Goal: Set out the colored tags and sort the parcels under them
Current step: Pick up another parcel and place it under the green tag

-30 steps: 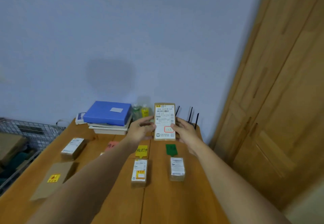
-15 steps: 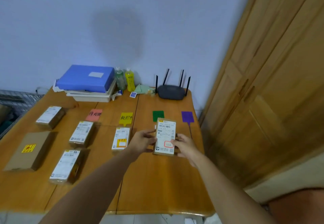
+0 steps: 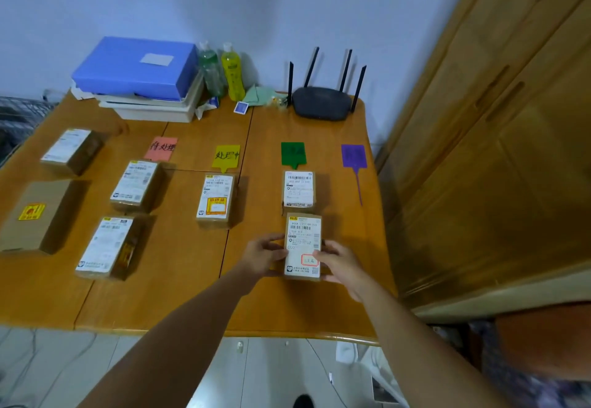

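At the tabletop's far edge sit a router, two bottles, and a blue box on white trays. A wooden door stands right.

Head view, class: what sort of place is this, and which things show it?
Probably a home room: a router and drink bottles share the wooden table, beside wooden cupboard doors.

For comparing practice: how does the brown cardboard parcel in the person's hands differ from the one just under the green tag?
Left hand and right hand grip the near brown cardboard parcel; the far brown cardboard parcel, below the green tag, lies untouched. Only the near label has a red-framed sticker. Both carry white labels.
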A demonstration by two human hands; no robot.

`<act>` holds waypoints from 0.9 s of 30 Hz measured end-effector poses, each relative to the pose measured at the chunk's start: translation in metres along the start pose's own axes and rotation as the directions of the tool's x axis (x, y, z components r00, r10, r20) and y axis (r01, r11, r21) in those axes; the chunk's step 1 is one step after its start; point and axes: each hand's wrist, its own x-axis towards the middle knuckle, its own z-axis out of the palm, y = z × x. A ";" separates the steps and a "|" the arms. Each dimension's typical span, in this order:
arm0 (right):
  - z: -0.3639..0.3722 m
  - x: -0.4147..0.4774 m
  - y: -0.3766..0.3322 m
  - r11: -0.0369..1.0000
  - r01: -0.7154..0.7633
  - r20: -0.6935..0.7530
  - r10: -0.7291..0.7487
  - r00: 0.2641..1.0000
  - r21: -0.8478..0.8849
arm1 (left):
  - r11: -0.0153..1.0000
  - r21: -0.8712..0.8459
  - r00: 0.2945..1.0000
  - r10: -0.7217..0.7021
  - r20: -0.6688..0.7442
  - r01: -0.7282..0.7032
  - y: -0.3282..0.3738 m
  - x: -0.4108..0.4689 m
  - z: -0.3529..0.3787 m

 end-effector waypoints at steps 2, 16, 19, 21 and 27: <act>0.004 0.006 0.004 1.000 -0.011 0.011 0.011 1.000 0.001 | 1.000 -0.010 1.000 0.000 0.000 0.000 -0.006 0.003 -0.002; 0.007 0.021 0.025 0.998 -0.058 0.033 0.058 0.998 -0.010 | 0.996 -0.075 0.999 -0.041 0.005 0.042 -0.032 0.016 0.000; 0.006 0.022 0.028 0.998 -0.059 0.034 0.059 0.998 0.000 | 0.996 -0.076 0.999 -0.042 0.008 0.043 -0.035 0.018 0.000; 0.006 0.024 0.028 0.998 -0.058 0.038 0.058 0.998 -0.004 | 0.996 -0.074 0.999 -0.051 0.007 0.052 -0.036 0.018 0.000; 0.005 0.027 0.027 0.997 -0.078 0.064 0.078 0.995 0.002 | 0.996 -0.046 0.997 -0.072 0.022 0.073 -0.035 0.019 -0.002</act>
